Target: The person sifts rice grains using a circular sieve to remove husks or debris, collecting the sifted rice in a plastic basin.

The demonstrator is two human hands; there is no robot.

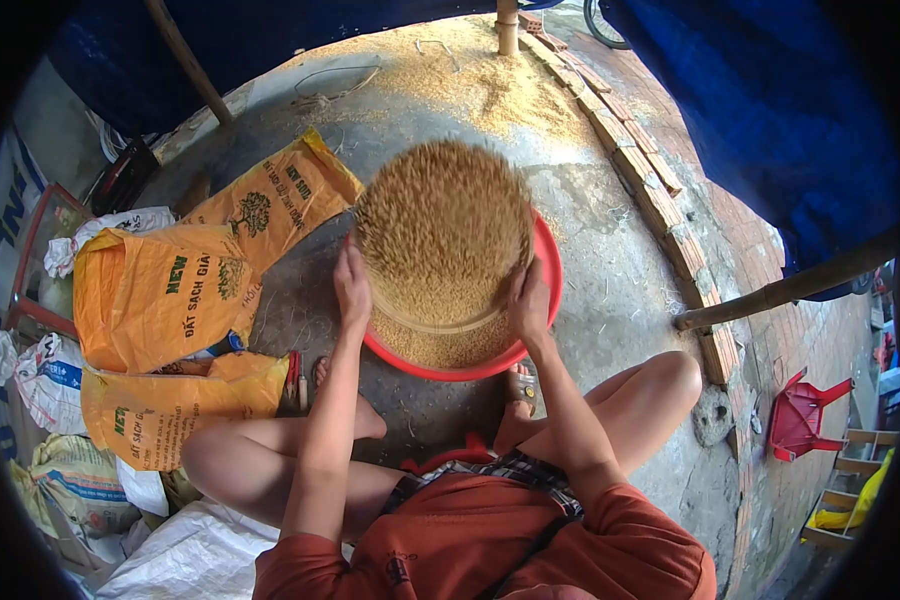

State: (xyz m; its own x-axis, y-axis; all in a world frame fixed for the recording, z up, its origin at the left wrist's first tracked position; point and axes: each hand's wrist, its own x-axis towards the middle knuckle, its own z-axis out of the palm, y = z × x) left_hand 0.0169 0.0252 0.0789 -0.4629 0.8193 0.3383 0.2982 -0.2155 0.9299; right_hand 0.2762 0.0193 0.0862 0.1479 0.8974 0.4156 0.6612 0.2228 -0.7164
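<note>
Both my hands grip a round winnowing tray (pixel 448 327) by opposite sides of its rim. Brown grain (pixel 445 225) fills it and looks smeared by motion; the tray's bottom is hidden beneath. My left hand (pixel 352 288) is closed on the left edge, and my right hand (pixel 529 300) on the right edge. Under the tray, a red basin (pixel 548 260) stands on the concrete floor between my legs and beyond my feet. More grain (pixel 440 350) shows in the basin along its near side.
Orange printed sacks (pixel 160 295) lie to the left, with white sacks (pixel 55 385) beyond. Yellow grain (pixel 515 95) is spread on the floor at the back. A brick row (pixel 660 210) runs along the right, near a bamboo pole (pixel 790 290) and a red plastic stool (pixel 805 415).
</note>
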